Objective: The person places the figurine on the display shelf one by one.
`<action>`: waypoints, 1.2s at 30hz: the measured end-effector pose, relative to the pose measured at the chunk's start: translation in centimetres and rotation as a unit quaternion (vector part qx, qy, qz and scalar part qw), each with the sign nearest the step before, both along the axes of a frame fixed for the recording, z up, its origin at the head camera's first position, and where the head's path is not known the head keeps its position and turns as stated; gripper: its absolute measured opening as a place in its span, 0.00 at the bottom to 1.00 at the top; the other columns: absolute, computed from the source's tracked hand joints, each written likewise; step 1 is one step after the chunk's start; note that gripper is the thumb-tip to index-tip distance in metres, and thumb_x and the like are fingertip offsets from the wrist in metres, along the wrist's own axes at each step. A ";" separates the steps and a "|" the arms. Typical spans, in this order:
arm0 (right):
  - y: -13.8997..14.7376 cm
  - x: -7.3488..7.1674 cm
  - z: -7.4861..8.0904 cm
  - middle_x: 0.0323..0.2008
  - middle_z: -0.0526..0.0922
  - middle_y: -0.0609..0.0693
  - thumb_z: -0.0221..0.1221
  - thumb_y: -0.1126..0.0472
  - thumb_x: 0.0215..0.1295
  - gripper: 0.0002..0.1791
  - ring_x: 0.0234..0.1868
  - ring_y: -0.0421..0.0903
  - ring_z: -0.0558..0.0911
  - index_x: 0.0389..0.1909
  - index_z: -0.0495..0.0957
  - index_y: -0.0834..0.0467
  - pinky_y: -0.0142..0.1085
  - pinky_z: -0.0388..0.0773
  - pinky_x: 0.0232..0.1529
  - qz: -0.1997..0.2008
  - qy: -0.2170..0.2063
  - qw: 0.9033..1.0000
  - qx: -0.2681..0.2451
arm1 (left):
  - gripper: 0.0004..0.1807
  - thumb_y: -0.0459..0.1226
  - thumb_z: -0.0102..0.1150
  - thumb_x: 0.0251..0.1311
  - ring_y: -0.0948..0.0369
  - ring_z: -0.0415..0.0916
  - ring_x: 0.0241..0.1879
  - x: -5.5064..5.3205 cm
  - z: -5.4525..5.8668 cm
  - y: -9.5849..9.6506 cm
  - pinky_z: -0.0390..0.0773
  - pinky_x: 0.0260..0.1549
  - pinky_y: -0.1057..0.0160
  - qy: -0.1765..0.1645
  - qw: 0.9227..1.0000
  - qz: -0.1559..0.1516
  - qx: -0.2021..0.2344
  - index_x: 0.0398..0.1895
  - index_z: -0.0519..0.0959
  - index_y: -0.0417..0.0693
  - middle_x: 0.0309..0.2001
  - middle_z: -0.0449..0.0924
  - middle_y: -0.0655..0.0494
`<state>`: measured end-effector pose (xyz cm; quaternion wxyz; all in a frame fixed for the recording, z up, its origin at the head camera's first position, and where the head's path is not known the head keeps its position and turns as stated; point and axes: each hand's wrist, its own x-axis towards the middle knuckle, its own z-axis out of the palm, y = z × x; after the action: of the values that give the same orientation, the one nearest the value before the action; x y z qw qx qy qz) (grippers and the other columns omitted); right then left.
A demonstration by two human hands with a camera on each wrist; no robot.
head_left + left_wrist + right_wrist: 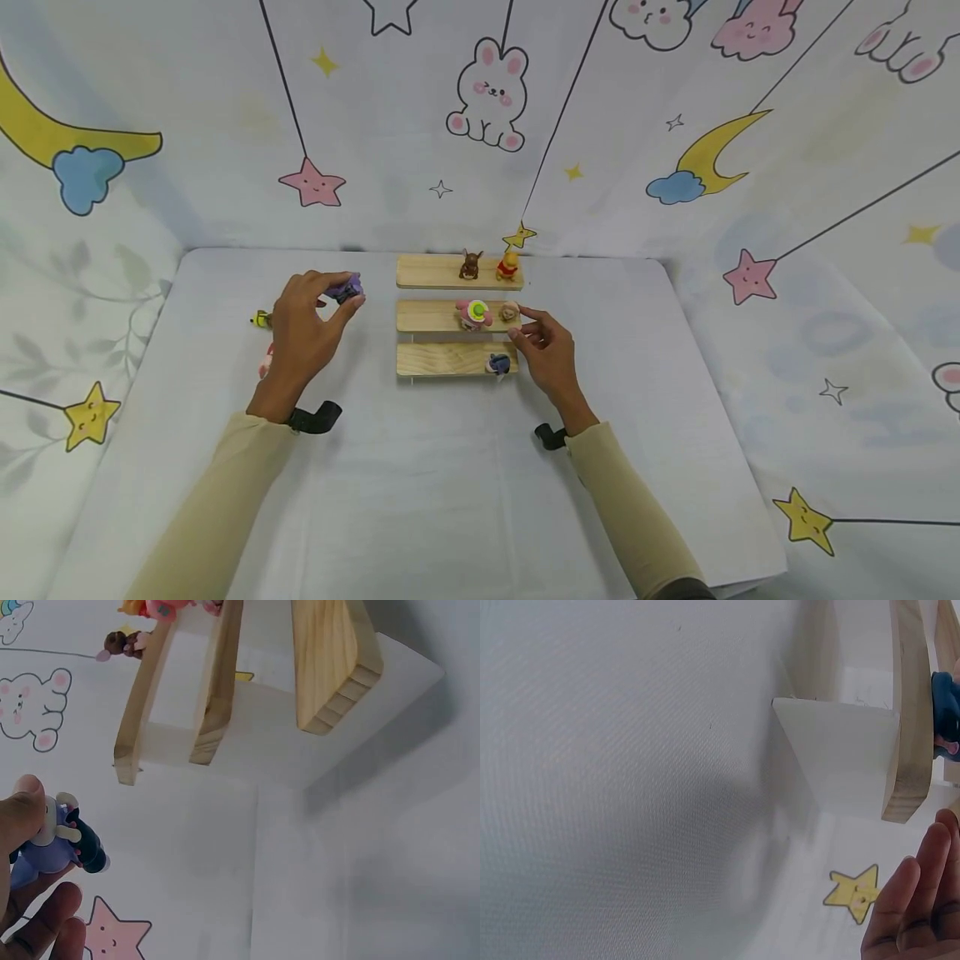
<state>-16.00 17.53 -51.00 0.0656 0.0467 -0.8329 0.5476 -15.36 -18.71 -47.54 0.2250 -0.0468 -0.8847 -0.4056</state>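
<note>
My left hand [307,325] pinches a small purple-and-black figurine [347,290] between thumb and fingers, raised left of a three-tier wooden shelf [427,360]. In the left wrist view the figurine [56,840] has pale and dark parts. At the right end of the middle tier is my right hand [547,346], its fingertips beside a beige figurine [510,311]; contact with it is unclear. The right wrist view shows loosely extended fingers [926,877] near the shelf end. A pink figurine [474,314] with a green-and-white top shares that tier.
On the top tier stand a brown figurine [469,265] and a yellow bear figurine in red [507,267]. A blue figurine [498,363] sits on the bottom tier. Left of my left hand lie a yellow-green figurine [261,319] and a partly hidden pink one [266,362], on white cloth [420,492].
</note>
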 end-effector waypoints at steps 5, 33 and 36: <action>-0.1 0.0 0.1 0.43 0.87 0.67 0.68 0.66 0.71 0.22 0.38 0.55 0.78 0.64 0.82 0.59 0.29 0.71 0.35 -0.003 -0.002 1.000 0.001 | 0.22 0.40 0.73 0.67 0.48 0.77 0.52 -1.0 1.0 0.8 0.77 0.46 0.51 -0.004 1.000 -0.010 -0.005 0.62 0.85 0.44 0.53 0.86 0.42; 1.2 -1.1 -3.1 0.42 0.88 0.56 0.71 0.56 0.71 0.22 0.37 0.47 0.78 0.64 0.83 0.44 0.31 0.71 0.35 -0.005 0.016 1.000 0.013 | 0.22 0.41 0.77 0.62 0.49 0.77 0.47 -5.1 3.2 5.1 0.77 0.44 0.49 -0.006 0.995 -0.083 -0.048 0.59 0.87 0.46 0.48 0.87 0.45; 1.0 -1.1 -2.9 0.43 0.88 0.58 0.70 0.58 0.71 0.22 0.36 0.48 0.77 0.65 0.83 0.47 0.31 0.70 0.35 -0.007 0.012 1.000 0.015 | 0.22 0.40 0.78 0.61 0.48 0.78 0.49 -5.5 3.0 5.5 0.80 0.47 0.47 -0.008 0.995 -0.086 -0.052 0.58 0.87 0.46 0.48 0.87 0.45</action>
<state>-17.05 18.50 -53.95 0.0787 0.0481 -0.8407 0.5336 -20.83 -13.18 -44.56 0.1795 -0.1309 -0.8989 -0.3777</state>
